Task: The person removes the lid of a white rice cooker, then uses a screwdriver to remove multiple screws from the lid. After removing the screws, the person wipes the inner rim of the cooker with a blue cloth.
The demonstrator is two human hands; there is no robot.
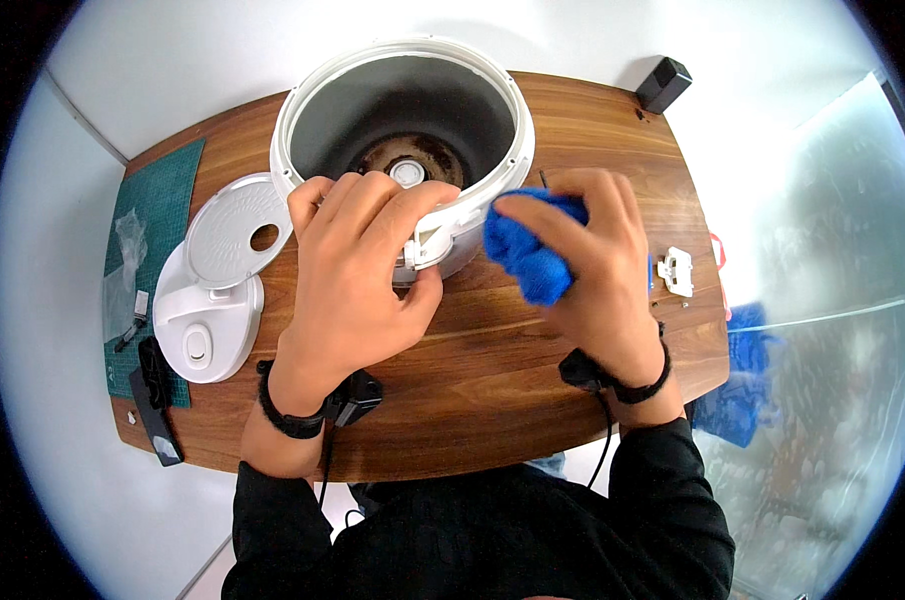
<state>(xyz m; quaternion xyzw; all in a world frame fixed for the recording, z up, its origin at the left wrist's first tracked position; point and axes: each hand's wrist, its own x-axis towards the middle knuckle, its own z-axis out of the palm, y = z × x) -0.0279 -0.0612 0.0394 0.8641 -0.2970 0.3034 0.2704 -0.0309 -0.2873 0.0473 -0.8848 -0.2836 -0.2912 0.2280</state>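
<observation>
Gripping the near rim of a rice cooker body (286, 120), the left hand (358, 260) hooks its fingers over the edge, thumb lower down against a white plastic bracket (431, 246) on the front. In the same head view, the right hand (603, 255) clenches a bunched blue cloth (533, 250) between thumb and fingers, just beside the rim; whether the cloth touches it I cannot tell.

The cooker's round mouth lies just beyond the left fingertips: glossy white plastic around a smooth, dull grey inner wall (413, 95). Deeper past those fingers, brown stains ring a pale round centre piece (408, 173). The cloth looks soft and fuzzy, folded into rounded lumps.

Left of the left fingers, a round, textured inner lid plate (228, 215) with one off-centre hole overlaps a smooth white lid (228, 330). Farther left, crinkled clear plastic (128, 250) lies on a green gridded cutting mat (173, 185). Right of the right fingers sits a small angular white plastic part (677, 272). Streaky brown wood grain marks the tabletop (473, 390).
</observation>
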